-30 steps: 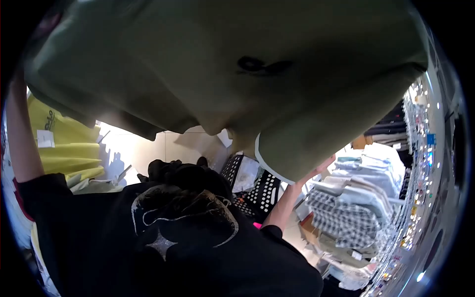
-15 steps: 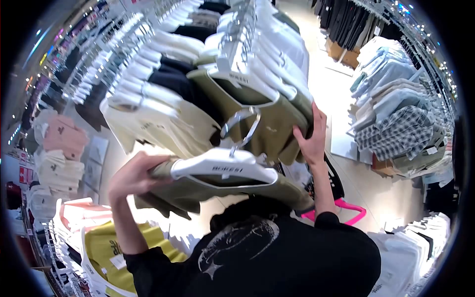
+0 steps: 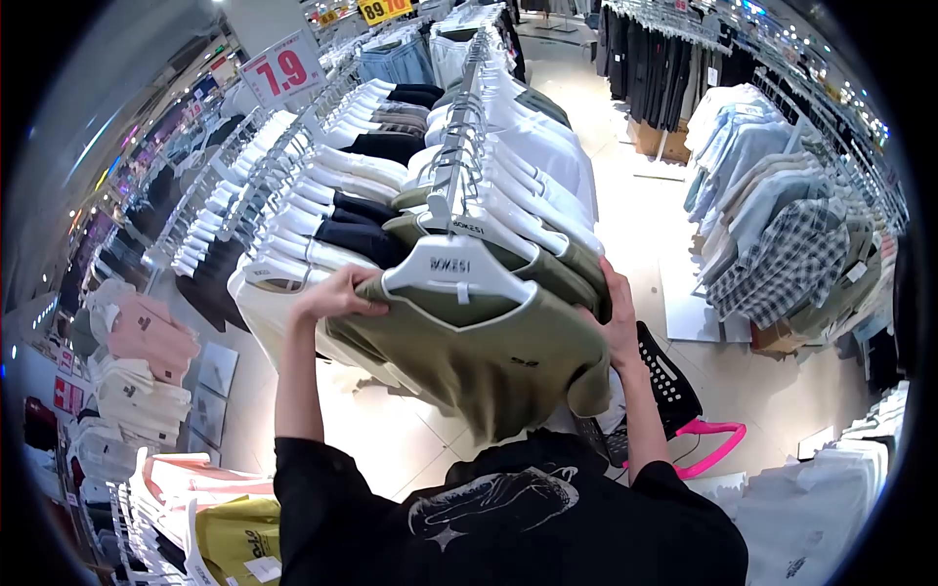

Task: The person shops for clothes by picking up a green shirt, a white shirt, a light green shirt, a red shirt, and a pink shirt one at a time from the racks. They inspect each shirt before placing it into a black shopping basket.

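Olive shirt [image 3: 469, 356] nearer rail [image 3: 452, 156]; left hand [image 3: 344, 295] pinching it, right hand [image 3: 618, 317] unclear; tiled floor [image 3: 391, 435].

There it is, BOKESI on the front hanger [image 3: 451, 266] and the second hanger [image 3: 471, 226] at the rail's [image 3: 474, 78] near end, 7.9 on the white sign [image 3: 281, 68], 89 on the yellow sign [image 3: 384, 10]!

Blk basket [image 3: 672, 389] w/ pink handle [image 3: 710, 427]; 7.9 sign [image 3: 282, 68]; yel. tee [image 3: 234, 537] lower L

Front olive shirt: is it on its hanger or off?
On. The olive shirt has the white hanger in its neckline, the hanger's BOKESI-marked top showing above.
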The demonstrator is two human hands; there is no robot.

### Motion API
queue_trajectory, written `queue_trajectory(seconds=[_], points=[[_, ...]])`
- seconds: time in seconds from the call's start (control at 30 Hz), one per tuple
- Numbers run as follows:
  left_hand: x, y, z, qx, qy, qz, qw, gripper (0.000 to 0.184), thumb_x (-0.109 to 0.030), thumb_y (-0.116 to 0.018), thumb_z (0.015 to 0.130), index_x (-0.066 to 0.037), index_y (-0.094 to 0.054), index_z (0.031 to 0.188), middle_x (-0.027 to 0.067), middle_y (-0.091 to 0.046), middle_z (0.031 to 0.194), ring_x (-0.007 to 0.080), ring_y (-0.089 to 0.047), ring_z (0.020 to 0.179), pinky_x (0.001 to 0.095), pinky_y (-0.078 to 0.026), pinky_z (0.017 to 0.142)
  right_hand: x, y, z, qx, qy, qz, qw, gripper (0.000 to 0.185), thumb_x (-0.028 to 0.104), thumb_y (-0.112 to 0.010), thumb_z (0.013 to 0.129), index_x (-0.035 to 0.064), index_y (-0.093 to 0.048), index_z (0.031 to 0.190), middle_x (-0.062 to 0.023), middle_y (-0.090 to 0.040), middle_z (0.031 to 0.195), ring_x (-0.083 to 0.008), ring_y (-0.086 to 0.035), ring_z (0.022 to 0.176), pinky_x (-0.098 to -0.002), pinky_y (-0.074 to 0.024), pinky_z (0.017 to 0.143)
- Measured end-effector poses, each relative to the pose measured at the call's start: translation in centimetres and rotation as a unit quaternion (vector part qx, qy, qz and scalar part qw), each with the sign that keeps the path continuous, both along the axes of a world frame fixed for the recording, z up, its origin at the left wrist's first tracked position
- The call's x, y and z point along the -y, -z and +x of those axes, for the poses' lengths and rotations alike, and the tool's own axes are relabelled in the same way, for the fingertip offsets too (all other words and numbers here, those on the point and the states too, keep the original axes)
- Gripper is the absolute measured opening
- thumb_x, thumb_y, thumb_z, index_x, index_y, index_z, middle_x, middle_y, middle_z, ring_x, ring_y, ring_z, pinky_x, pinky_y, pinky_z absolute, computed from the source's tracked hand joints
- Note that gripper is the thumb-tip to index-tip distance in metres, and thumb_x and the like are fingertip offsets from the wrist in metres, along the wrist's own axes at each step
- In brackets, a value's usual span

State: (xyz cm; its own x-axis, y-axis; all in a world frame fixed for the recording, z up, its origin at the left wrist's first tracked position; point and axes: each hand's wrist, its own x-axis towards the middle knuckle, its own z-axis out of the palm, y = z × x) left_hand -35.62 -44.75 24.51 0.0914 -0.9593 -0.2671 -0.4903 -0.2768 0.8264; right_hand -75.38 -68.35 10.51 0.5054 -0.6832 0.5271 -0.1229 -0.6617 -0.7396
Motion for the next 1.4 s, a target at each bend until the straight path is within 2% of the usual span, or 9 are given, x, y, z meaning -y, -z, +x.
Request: queue_trajectory(seconds=[0.23,0.37,0.43,0.63,0.77,0.97,1.07,1.23,1.4], points=[[-1.8,4.3,1.3,0.079,-0.049,0.0,0.996,0.034,-0.016,-0.088,0.079,-0.003,-0.075,0.107,-0.0002,-0.074,0.095,0.0094,-0.062,0.089,0.0312,-0.052,0.083,-0.8,-0.2,-1.2,-0.028,-0.026,-0.009,0.999,0.084,0.011,-0.08,0.087,0.0126,-0.039,0.16,-0.0161,-0.057,0.125,-0.0338,-0.056,0.116,-0.0393,-0.0456,0.106],[-1.9,7.3,-0.1,0.282,-0.168,-0.132,0.935,0.053,-0.027,-0.085,0.083,-0.006,-0.071,0.129,0.0117,-0.076,0.112,0.0218,-0.069,0.104,0.036,-0.052,0.092,-2.8,0.6,-6.5,-0.106,0.047,-0.09,0.989,0.07,0.015,-0.075,0.091,0.0082,-0.045,0.154,-0.0179,-0.056,0.133,-0.0368,-0.056,0.125,-0.0429,-0.0468,0.107],[-2.8,12.7,2.1,0.178,-0.235,-0.22,0.93,0.059,-0.029,-0.082,0.088,-0.004,-0.064,0.139,0.014,-0.075,0.119,0.0221,-0.07,0.108,0.0352,-0.052,0.097,-4.5,1.4,-11.5,-0.169,0.087,-0.076,0.979,0.058,0.019,-0.072,0.093,0.0054,-0.051,0.146,-0.0187,-0.058,0.131,-0.0373,-0.057,0.122,-0.0438,-0.048,0.105],[-1.5,16.6,-6.3,0.447,-0.305,-0.433,0.721,0.057,-0.022,-0.081,0.089,-0.001,-0.062,0.138,0.0178,-0.071,0.126,0.0322,-0.069,0.114,0.0397,-0.052,0.101,-11.6,5.2,-29.7,-0.327,0.209,0.046,0.92,0.031,0.012,-0.071,0.091,0.0028,-0.068,0.12,-0.0156,-0.066,0.121,-0.0361,-0.061,0.116,-0.0422,-0.0502,0.099],[-1.5,18.4,-13.0,0.498,-0.371,-0.387,0.682,0.063,-0.022,-0.073,0.091,0.0,-0.053,0.146,0.0288,-0.047,0.152,0.0476,-0.048,0.136,0.0563,-0.035,0.115,-11.8,7.3,-37.9,-0.361,0.254,0.046,0.896,0.027,0.012,-0.07,0.092,0.0028,-0.07,0.117,-0.0161,-0.067,0.116,-0.0355,-0.062,0.113,-0.043,-0.0507,0.097],[-6.9,28.2,-24.0,0.32,-0.4,-0.135,0.848,0.052,-0.015,-0.067,0.094,-0.007,-0.058,0.145,0.03,-0.035,0.162,0.0428,-0.031,0.154,0.0489,-0.042,0.113,-1.2,8.0,-39.0,-0.335,0.173,0.055,0.925,0.021,0.01,-0.07,0.092,0.0025,-0.072,0.111,-0.0145,-0.07,0.108,-0.0347,-0.064,0.108,-0.0427,-0.0522,0.092],[-8.7,35.1,-34.9,0.234,-0.4,-0.002,0.886,0.052,-0.006,-0.065,0.096,-0.006,-0.056,0.146,0.0159,-0.053,0.154,0.0294,-0.059,0.109,0.04,-0.048,0.091,5.6,10.4,-40.3,-0.353,0.045,0.062,0.933,0.024,0.017,-0.067,0.094,0.0016,-0.071,0.112,-0.0158,-0.071,0.102,-0.0355,-0.067,0.099,-0.0434,-0.0534,0.089],[0.7,33.9,-55.7,-0.065,-0.287,0.03,0.955,0.026,-0.012,-0.062,0.098,-0.007,-0.067,0.124,0.0149,-0.07,0.117,0.0268,-0.067,0.107,0.0379,-0.052,0.093,15.3,17.7,-42.7,-0.347,-0.17,0.238,0.891,0.029,0.024,-0.067,0.097,0.0023,-0.069,0.117,-0.0168,-0.073,0.102,-0.0305,-0.071,0.098,-0.0399,-0.0541,0.088],[14.2,26.5,-70.7,-0.073,-0.178,0.015,0.981,0.029,-0.026,-0.061,0.103,-0.002,-0.07,0.116,0.0207,-0.072,0.109,0.0384,-0.07,0.1,0.043,-0.055,0.089,17.8,17.9,-44.4,-0.313,-0.289,0.413,0.805,0.03,0.027,-0.063,0.103,-0.0014,-0.072,0.099,-0.0068,-0.073,0.083,-0.0183,-0.069,0.081,-0.0372,-0.0549,0.077]])
